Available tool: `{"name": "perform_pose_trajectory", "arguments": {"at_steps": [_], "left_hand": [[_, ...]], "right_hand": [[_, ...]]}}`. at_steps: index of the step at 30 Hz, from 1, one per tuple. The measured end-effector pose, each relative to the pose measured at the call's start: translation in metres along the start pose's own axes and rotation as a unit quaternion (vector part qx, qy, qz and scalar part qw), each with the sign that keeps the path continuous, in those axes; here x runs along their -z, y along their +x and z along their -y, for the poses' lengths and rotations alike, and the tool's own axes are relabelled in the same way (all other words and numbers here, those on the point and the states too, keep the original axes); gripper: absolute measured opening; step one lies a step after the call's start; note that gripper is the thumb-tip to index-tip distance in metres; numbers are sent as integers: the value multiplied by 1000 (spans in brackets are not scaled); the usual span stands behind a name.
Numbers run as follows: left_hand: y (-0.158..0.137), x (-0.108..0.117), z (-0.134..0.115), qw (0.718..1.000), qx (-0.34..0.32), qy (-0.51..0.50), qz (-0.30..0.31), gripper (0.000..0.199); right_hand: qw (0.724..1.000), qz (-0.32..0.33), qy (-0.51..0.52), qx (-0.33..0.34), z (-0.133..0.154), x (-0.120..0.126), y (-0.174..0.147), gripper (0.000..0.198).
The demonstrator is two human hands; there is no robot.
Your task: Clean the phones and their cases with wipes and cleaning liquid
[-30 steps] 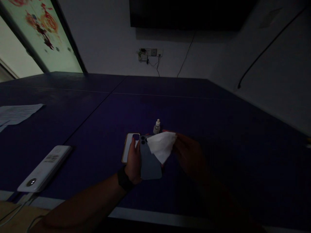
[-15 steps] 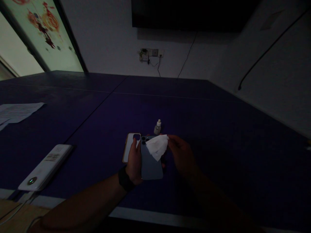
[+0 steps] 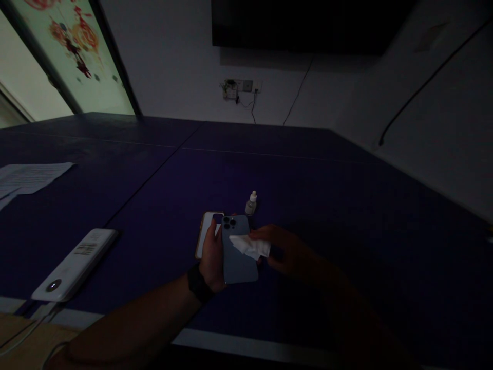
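My left hand (image 3: 212, 259) is wrapped round a blue-grey smartphone (image 3: 239, 271), its back with the camera lenses turned up toward me. A white tissue (image 3: 250, 246) is pinched in my right hand (image 3: 287, 252) and lies over the middle of the phone's back. Just behind my left thumb, a phone case (image 3: 204, 236) with a pale inside and brownish rim rests on the table. Beyond the phone stands a small dropper bottle (image 3: 250, 205) with a white cap, upright.
The table (image 3: 185, 190) is dark blue with thin white lines. A white power bank (image 3: 75, 264) with a cable lies at the left. Farther back are printed papers (image 3: 33, 177). A wall socket (image 3: 242, 86) and a dark screen (image 3: 304, 25) are on the far wall.
My right hand has moved down a little, and the tissue in it is more bunched and lower on the phone. The lenses are now uncovered. My left hand keeps its hold.
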State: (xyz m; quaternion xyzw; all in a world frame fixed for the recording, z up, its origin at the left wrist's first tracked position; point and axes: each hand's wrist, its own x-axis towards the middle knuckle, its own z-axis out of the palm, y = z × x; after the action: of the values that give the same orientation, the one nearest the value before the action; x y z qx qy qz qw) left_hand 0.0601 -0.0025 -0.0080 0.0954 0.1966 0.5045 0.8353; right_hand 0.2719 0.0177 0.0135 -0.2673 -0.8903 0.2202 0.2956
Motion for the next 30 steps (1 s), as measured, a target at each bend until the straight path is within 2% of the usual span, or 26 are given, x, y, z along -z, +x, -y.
{"name": "perform_pose_trajectory", "arguments": {"at_steps": [2,5,8,11,13,14,16,18,20,23,27,30], "left_hand": [[0,-2,0,1000,6,-3,-5,55],[0,-2,1,1000,12,-5,-12,54],[-2,1,2,1000,23,14,0,56],[-4,3,4,999,30,37,19,61],[-4,3,6,998,30,43,20,61],[-4,3,6,999,30,44,14,60],[-3,0,6,999,28,40,-10,57],[-2,-3,5,999,21,30,-38,59],[-1,-5,3,998,12,15,-57,62],[-2,-9,-2,998,3,-1,-70,65],[-2,-11,-3,998,-8,9,-58,65],[0,-7,-1,999,-6,9,-48,62]], "right_hand": [[999,-12,-22,32,0,0,1,44],[995,-89,-42,33,4,-3,5,26],[980,-190,-35,-38,10,-10,10,13],[954,-262,-2,-147,14,-20,13,18],[942,-294,-8,-160,13,-25,15,19],[944,-299,-32,-136,12,-27,15,18],[959,-260,-104,-40,10,-29,16,16],[972,-163,-160,62,10,-27,15,14],[974,-69,-177,122,11,-23,13,20],[976,-4,-178,128,13,-15,11,33],[980,11,-194,50,15,-18,12,54],[981,44,-178,67,19,-27,15,72]]}}
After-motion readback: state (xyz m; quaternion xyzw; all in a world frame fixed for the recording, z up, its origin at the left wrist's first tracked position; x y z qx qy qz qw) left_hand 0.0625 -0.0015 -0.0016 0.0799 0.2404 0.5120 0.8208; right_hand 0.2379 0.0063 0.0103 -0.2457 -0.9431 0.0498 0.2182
